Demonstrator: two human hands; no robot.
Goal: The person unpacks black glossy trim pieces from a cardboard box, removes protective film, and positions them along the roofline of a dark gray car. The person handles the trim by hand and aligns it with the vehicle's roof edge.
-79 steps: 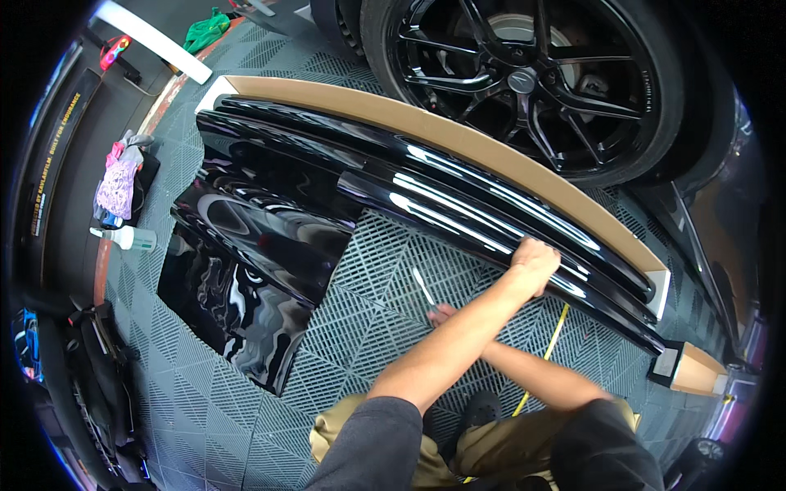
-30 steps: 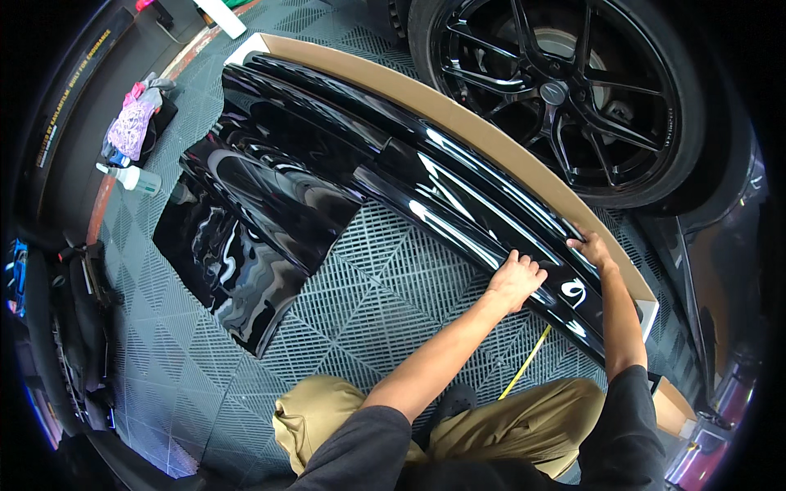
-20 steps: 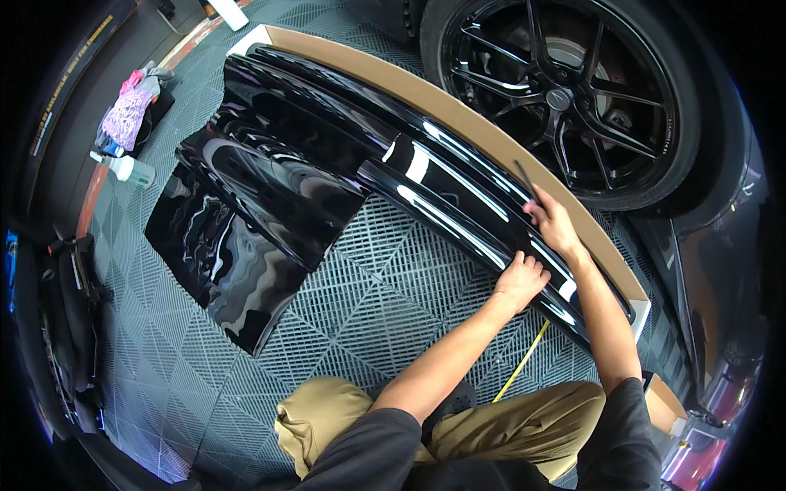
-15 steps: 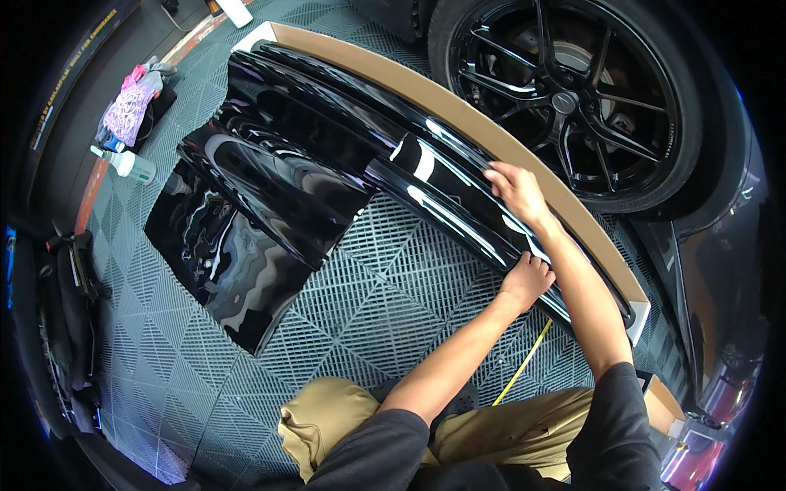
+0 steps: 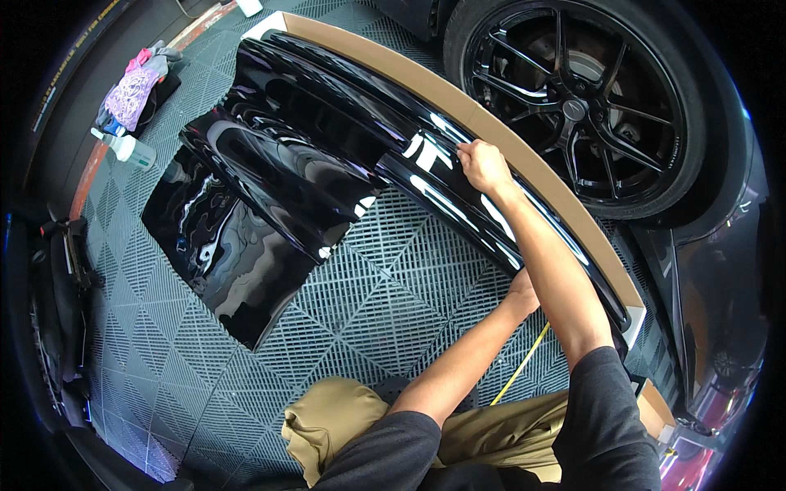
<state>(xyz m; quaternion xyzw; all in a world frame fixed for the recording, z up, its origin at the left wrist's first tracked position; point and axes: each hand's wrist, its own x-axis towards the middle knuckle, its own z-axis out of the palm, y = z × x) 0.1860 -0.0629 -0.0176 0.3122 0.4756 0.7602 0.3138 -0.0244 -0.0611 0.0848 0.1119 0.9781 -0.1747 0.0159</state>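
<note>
A wide sheet of glossy black film [image 5: 254, 237] spreads in waves from a long, narrow cardboard box [image 5: 426, 82] across the floor. Cut edges mark its left end, and a rolled part lies along the box at the right. My right hand [image 5: 485, 166] is closed on the film's upper layer beside the box's far wall, fingers pinched together. Lower down, my left hand [image 5: 524, 288] rests against the near edge of the rolled film. My right forearm and the film hide most of its fingers.
A car wheel [image 5: 573, 109] with black spokes stands just beyond the box. On the left are a spray bottle [image 5: 135, 150] and a heap of cloths [image 5: 131, 98]. A yellow strip [image 5: 521, 364] lies on the grey grid floor [image 5: 385, 295] near my knees. A small open box [image 5: 653, 409] sits at lower right.
My right hand has moved up and left along the film. My left hand has slipped lower, its fingers passing out of sight at the film's near edge. The view has shifted slightly.
</note>
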